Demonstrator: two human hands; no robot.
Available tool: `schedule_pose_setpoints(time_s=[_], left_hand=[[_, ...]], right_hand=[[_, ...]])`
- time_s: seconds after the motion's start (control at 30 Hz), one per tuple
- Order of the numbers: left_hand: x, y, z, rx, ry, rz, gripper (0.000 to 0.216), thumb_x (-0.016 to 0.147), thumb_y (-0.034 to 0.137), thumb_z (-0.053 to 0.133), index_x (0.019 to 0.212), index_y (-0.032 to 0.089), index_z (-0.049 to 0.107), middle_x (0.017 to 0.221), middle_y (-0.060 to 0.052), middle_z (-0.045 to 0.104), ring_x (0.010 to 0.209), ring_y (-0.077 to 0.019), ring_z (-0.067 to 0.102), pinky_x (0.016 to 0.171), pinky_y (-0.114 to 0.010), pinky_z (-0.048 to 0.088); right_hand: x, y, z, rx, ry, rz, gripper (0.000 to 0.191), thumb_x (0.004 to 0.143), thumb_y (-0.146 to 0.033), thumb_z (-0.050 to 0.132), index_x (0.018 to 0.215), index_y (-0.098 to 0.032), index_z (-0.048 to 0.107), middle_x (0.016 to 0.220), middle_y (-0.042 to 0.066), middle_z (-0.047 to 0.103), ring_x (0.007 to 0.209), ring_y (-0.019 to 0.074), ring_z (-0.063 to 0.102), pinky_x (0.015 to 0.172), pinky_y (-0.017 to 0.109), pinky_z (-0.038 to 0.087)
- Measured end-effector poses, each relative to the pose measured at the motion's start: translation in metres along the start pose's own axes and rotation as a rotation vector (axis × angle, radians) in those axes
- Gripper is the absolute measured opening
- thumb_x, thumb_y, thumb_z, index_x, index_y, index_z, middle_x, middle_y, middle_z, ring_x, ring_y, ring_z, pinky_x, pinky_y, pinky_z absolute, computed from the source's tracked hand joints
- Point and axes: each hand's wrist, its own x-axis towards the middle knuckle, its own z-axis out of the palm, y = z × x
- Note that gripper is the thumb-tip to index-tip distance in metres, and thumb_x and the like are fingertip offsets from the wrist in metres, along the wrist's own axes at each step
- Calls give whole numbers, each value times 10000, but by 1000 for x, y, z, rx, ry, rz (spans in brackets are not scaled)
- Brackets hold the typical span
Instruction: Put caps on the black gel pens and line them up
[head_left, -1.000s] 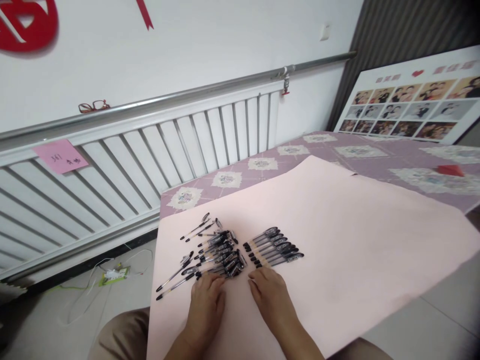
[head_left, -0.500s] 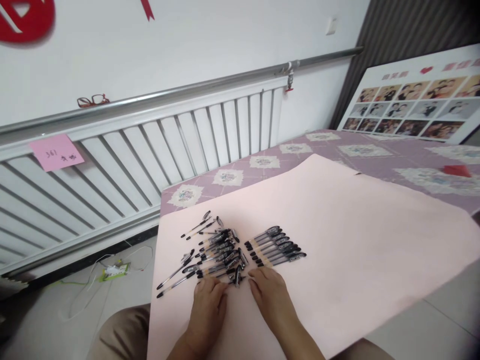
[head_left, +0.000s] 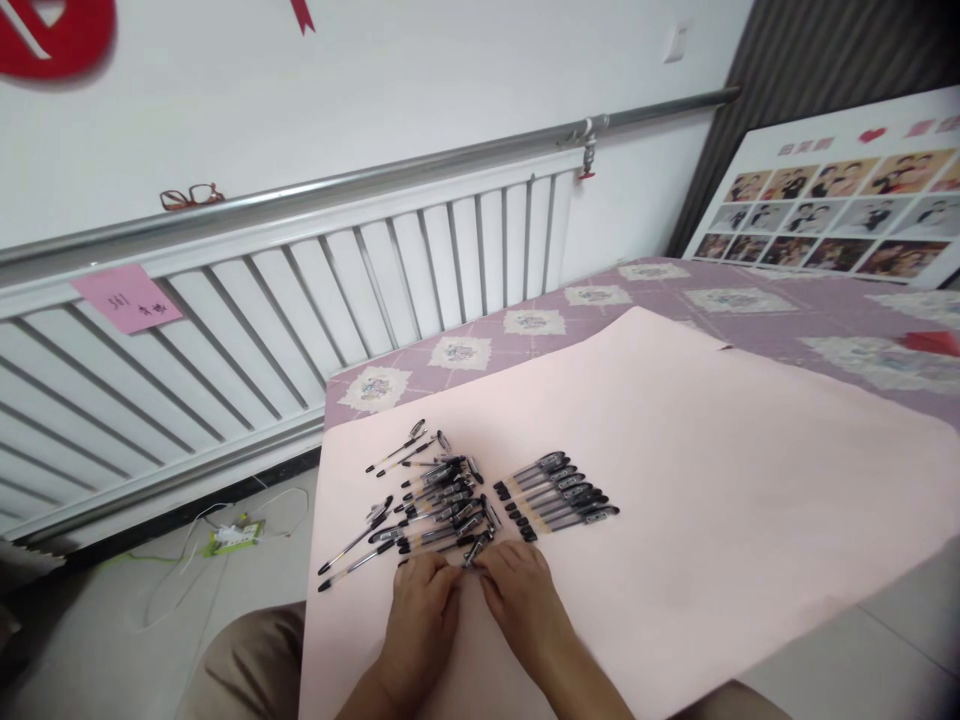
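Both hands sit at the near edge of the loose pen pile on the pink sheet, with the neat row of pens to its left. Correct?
Not quite: the head view shows the neat row of pens to the right of the loose pen pile, not the left. The left hand and right hand are at the pile's near edge, on the pink sheet.

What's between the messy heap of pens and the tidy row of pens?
Just a bare strip of the pale pink paper sheet, in the head view, between the messy heap of black pens and the tidy row of black pens.
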Motion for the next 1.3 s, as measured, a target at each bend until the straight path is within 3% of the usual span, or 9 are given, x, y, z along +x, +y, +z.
schedule_pose_setpoints(time_s=[0.33,0.6,0.8,0.93,1.13,1.3], left_hand=[[1,4,-3,6,-10,-4,225,794,117,454,923,222,606,887,-55,588,826,-191,535,734,-339,427],[2,5,-3,7,-69,-47,192,799,164,489,935,250,593,857,-25,589,820,-195,528,732,-344,385],[4,8,-7,-4,-83,-40,166,802,174,475,880,239,606,825,-30,587,811,-192,522,728,-338,380],[3,7,-7,-1,-71,-31,152,778,176,482,844,233,607,822,-32,587,802,-191,530,719,-336,399],[-2,-1,-1,46,25,14,394,730,176,522,1124,200,519,1119,-97,552,1054,-255,474,880,-426,379],[-2,3,2,149,-26,-54,498,718,224,563,1208,238,474,1306,-98,440,1201,-318,342,930,-535,298]], right_hand=[[4,0,9,-1,56,34,194,754,-100,556,873,-240,619,931,31,642,910,211,528,817,348,354],[5,-2,5,-64,56,67,99,798,-179,540,731,-224,597,784,21,598,821,199,513,776,348,341],[7,-3,6,-50,108,30,139,794,-172,534,882,-249,610,947,31,628,921,212,511,834,371,318],[8,-7,6,-45,83,14,135,812,-196,516,882,-265,607,1017,18,635,1014,226,494,909,420,275],[8,-7,6,-54,38,25,98,808,-202,522,809,-253,605,915,17,640,975,214,510,914,433,268],[7,-6,4,-57,30,31,98,801,-179,525,782,-240,598,873,23,632,965,216,513,913,427,270]])
